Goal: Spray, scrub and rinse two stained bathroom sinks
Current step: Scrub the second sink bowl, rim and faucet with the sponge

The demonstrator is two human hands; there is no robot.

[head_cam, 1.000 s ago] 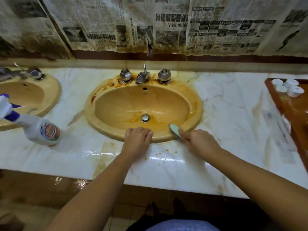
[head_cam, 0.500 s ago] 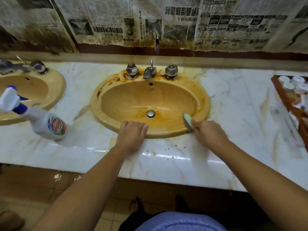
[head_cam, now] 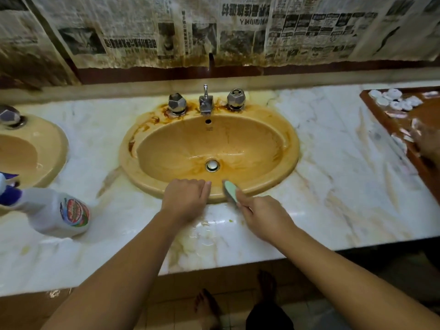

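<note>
**Scrub pad at the near rim of the middle sink**

The right hand pinches a pale green scrub pad between thumb and bent fingers. The pad stands on its edge and touches the near rim of the middle sink, just right of the drain. The left hand rests on the same rim, just beside the pad, knuckles up and fingers curled under. Its fingertips are hidden, so I cannot tell if they hook the edge; it holds no tool.

The basin has orange-brown stains around the drain, on the left rim and around the faucet. A second sink is partly in view at the left. A white spray bottle stands on the marble worktop between the two sinks. At the far right, a wooden tray carries small white objects. Old newspaper covers the wall behind.
</note>
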